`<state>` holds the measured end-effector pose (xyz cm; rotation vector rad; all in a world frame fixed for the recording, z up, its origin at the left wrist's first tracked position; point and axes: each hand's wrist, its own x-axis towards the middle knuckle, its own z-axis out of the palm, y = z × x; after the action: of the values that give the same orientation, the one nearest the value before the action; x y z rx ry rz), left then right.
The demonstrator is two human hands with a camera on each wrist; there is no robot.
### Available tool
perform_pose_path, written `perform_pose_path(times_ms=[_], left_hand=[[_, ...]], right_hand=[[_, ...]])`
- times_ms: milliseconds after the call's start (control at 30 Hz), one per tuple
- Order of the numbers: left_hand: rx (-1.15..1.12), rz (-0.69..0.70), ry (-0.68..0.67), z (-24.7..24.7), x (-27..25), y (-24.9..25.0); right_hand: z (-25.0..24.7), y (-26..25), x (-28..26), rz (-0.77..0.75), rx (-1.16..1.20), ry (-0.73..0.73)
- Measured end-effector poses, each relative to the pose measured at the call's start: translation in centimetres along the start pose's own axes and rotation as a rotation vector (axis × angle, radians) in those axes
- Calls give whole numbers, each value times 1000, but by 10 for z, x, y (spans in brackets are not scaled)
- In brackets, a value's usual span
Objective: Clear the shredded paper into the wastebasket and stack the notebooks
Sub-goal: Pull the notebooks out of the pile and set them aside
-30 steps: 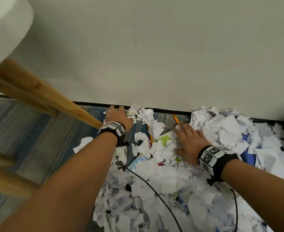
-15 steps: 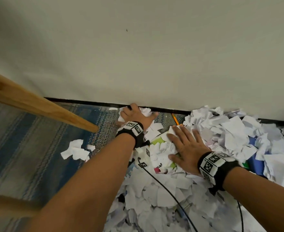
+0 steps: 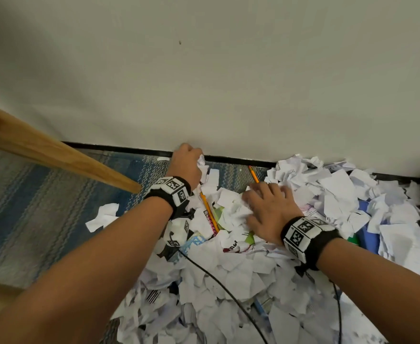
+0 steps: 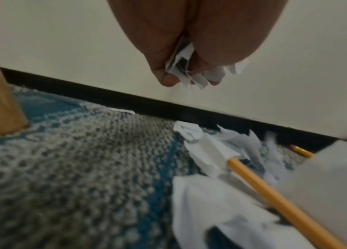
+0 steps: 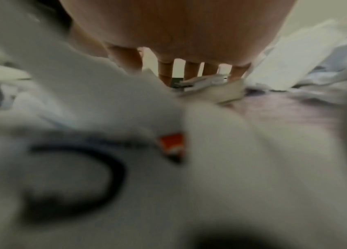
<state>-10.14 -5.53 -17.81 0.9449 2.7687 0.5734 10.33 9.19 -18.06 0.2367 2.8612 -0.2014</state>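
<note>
The left hand [image 3: 188, 163] was curled round a small wad of paper scraps [image 4: 186, 70] close to the far wall's black skirting [image 3: 119, 148]. The right hand [image 3: 269, 211] lay with fingers spread and fairly straight, pressed onto the shredded paper [image 3: 231, 279], which was heaped across the carpet [image 3: 43, 209] from the middle to the right. A notebook [image 3: 370, 234] with a blue cover showed at the right, mostly buried under scraps. Two yellow pencils lay in the way: one pencil [image 3: 210, 212] between the wrists, another pencil [image 3: 253, 174] just beyond the right fingertips. A wooden leg [image 3: 55, 155] slanted in from the left. Black cables [image 3: 219, 284] ran over the pile. Printing on the scraps was too small to read.
</note>
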Motion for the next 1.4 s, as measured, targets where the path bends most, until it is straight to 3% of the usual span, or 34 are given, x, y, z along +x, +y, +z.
perform_pose_path(times_ms=[100, 200, 400, 633, 800, 967, 1100, 1200, 1300, 1400], left_hand=[[68, 39, 42, -26, -7, -6], [159, -59, -3, -43, -26, -23], [361, -361, -280, -53, -79, -76], [363, -520, -200, -57, -117, -120], [267, -702, -314, -47, -132, -143], [300, -622, -353, -36, -134, -124], [144, -417, -344, -28, -132, -106], [-17, -342, -302, -22, -135, -90], [-72, -275, -338, -27, -140, -80], [35, -193, -435, -32, -144, -76]], right_hand=[[-13, -10, 13, 84, 68, 74], [-14, -23, 32, 46, 173, 167], [-18, -50, 76, -169, 280, -99], [-12, -67, 101, -126, 69, -226], [-10, -67, 101, -113, 87, -166], [-11, -57, 96, -104, 146, -121], [-15, -48, 89, -23, 269, -73], [-20, -41, 82, 76, 396, -56], [-30, -36, 79, 160, 517, 76], [-43, -34, 82, 199, 624, 194]])
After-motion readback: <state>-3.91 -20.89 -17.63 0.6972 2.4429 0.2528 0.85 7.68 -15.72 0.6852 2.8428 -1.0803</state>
